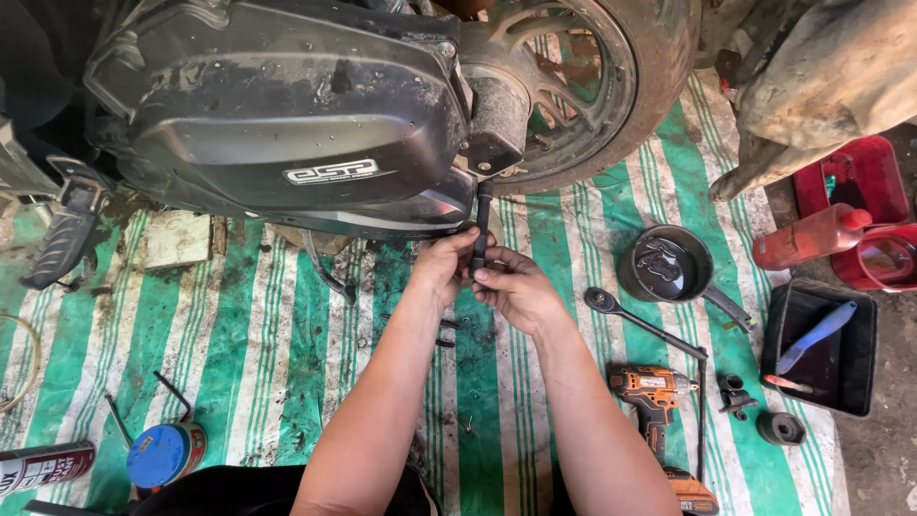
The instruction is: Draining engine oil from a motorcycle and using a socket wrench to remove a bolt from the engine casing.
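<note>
1. Gripping a black socket extension with both hands, held upright with its top end at the underside of the scooter's black engine cover, right by the rear wheel
2. Left hand is curled closed around the lower part of the bar, right hand closed on it too, fingers pinching just below the left
3. What could go wrong imo: everything looks greasy, so the bar could slip off whatever it sits on and knuckles could smack the cover just above
4. Right of the right hand: a long ratchet handle, an orange cordless driver, a dark pan. Further right there's a black tray and a red bottle
5. Down left of the left hand: blue-lidded can and a spray can, all on the green striped tarp. Nothing blocks the hands, but the low cover crowds the space above
</note>
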